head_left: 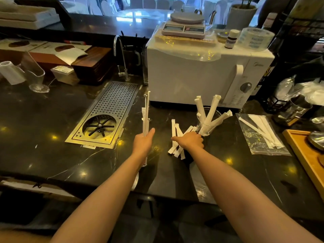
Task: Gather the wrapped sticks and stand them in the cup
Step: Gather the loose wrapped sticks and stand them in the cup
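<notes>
The head view shows long white paper-wrapped sticks (177,137) lying fanned near the middle of the black marble counter (52,155), under the right hand (190,140), which is closing on them. The clear glass cup (208,123), already holding some sticks, stands just past that hand. The left hand (142,140) grips a thin bunch of sticks (146,116), pointing up.
</notes>
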Tool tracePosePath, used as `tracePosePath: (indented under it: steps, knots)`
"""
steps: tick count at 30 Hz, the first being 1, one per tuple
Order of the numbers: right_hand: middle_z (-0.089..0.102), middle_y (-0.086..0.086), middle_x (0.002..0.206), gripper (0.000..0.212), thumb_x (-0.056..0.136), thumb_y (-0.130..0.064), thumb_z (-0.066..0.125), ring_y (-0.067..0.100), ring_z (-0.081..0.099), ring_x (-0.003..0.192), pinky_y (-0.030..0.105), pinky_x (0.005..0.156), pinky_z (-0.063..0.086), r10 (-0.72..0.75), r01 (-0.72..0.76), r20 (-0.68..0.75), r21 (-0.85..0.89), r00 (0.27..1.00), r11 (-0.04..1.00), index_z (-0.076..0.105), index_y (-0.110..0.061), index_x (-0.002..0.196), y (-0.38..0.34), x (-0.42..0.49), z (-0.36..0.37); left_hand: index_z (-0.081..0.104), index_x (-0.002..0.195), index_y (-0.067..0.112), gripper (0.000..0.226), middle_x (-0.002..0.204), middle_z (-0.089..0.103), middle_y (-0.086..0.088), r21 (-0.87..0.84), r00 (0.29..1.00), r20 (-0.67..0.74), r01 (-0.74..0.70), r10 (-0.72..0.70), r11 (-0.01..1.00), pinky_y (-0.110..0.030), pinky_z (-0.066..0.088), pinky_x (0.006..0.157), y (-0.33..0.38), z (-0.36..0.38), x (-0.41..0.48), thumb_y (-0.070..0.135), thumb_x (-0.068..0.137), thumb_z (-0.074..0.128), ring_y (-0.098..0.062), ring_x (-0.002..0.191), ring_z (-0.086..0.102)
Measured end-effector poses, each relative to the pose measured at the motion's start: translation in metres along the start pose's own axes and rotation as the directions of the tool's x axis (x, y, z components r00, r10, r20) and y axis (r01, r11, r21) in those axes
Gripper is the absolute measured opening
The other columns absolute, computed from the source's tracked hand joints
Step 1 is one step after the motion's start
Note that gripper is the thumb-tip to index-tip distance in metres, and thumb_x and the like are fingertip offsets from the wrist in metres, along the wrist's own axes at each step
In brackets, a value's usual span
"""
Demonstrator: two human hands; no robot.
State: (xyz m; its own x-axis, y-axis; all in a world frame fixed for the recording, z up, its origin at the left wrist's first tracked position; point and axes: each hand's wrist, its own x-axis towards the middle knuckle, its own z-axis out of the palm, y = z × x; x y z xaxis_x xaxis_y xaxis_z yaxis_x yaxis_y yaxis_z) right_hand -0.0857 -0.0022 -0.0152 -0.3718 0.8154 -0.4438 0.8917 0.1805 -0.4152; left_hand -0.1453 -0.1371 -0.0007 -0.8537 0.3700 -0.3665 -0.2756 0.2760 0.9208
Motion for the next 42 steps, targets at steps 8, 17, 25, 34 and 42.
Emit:
tracePosePath:
  steps: [8,17,25,34,42]
  knots:
    - [0.034,0.018,0.144,0.09,0.074,-0.047,0.068,0.033,0.035,0.133,0.042,0.105,0.038,-0.075,0.076,0.013,-0.094,0.997,0.993,0.026,-0.003,0.14,-0.011,0.002,0.012,0.05,0.114,-0.008,0.043,0.056,0.036,0.0,0.001,0.997,0.067,0.03,-0.03,1.0,-0.022,0.028,0.047,-0.004,0.001,0.018,0.029,0.091,0.048,-0.011,0.049,0.033]
    - [0.043,0.02,0.137,0.055,0.086,-0.024,0.059,0.035,0.046,0.125,0.041,0.1,0.043,-0.155,0.168,0.073,-0.219,0.985,0.961,0.038,-0.001,0.132,-0.017,0.008,0.009,0.051,0.113,-0.004,0.039,0.057,0.038,0.0,0.014,0.993,0.099,0.067,-0.068,0.998,-0.02,0.029,0.046,-0.003,0.002,0.029,0.028,0.09,0.05,-0.01,0.049,0.035]
    - [0.059,0.016,0.125,0.031,0.093,-0.005,0.045,0.032,0.058,0.113,0.036,0.089,0.048,-0.229,0.252,0.106,-0.372,0.968,0.894,0.053,0.001,0.122,-0.018,0.006,0.012,0.051,0.113,-0.003,0.039,0.056,0.037,0.0,0.011,0.992,0.107,0.071,-0.072,0.997,-0.021,0.029,0.046,-0.006,0.004,0.033,0.028,0.09,0.051,-0.01,0.049,0.034]
    - [0.055,0.016,0.129,0.034,0.095,-0.017,0.039,0.033,0.055,0.116,0.04,0.091,0.045,-0.25,0.281,0.129,-0.407,0.96,0.869,0.041,-0.004,0.126,-0.011,-0.002,0.01,0.053,0.109,-0.002,0.034,0.057,0.038,0.001,-0.014,0.993,0.1,0.069,-0.068,0.997,-0.022,0.03,0.048,-0.011,0.004,0.037,0.026,0.09,0.052,-0.01,0.05,0.035]
    - [0.057,0.019,0.109,0.032,0.095,-0.017,0.032,0.028,0.054,0.091,0.034,0.073,0.041,-0.335,0.304,0.162,0.186,0.928,0.934,0.045,0.0,0.12,-0.003,-0.011,0.0,0.052,0.079,0.011,0.024,0.055,0.038,0.0,-0.068,0.983,0.167,0.091,-0.078,0.994,-0.022,0.03,0.046,-0.006,0.013,0.036,0.032,0.083,0.062,-0.01,0.047,0.033]
